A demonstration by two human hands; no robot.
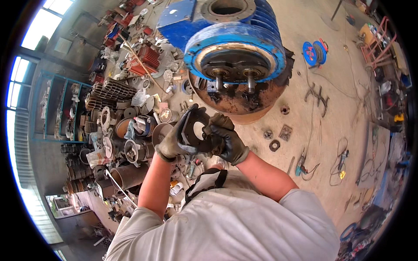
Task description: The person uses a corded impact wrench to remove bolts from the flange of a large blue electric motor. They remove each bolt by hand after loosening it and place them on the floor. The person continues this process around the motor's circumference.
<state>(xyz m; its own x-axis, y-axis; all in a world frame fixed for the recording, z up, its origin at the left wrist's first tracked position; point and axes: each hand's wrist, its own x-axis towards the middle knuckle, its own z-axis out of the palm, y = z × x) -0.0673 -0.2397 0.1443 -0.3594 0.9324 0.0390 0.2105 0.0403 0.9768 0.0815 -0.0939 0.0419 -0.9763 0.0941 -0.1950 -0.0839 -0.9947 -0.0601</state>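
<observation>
My left hand (174, 138), in a dark work glove with a pale cuff, is wrapped round the edge of a dark metal flange plate (190, 132) with a round hole. My right hand (230, 142), gloved alike, presses a crumpled brown rag (218, 123) against the plate's right side. Beyond both hands stands a big blue machine housing (190, 60), its round opening facing me. Two bright shaft ends, the left shaft (219, 82) and the right shaft (251, 82), stick out of its dark, oily inside. Under the housing is a rusty brown round stand (257, 114).
Machine parts, including a red finned casing (146, 60), crowd the floor at left. On the right lie a blue cable reel (314, 53), a dark ring (274, 145), a square plate (285, 132), a teal power drill (300, 164) and an angle grinder (343, 160) with trailing cords.
</observation>
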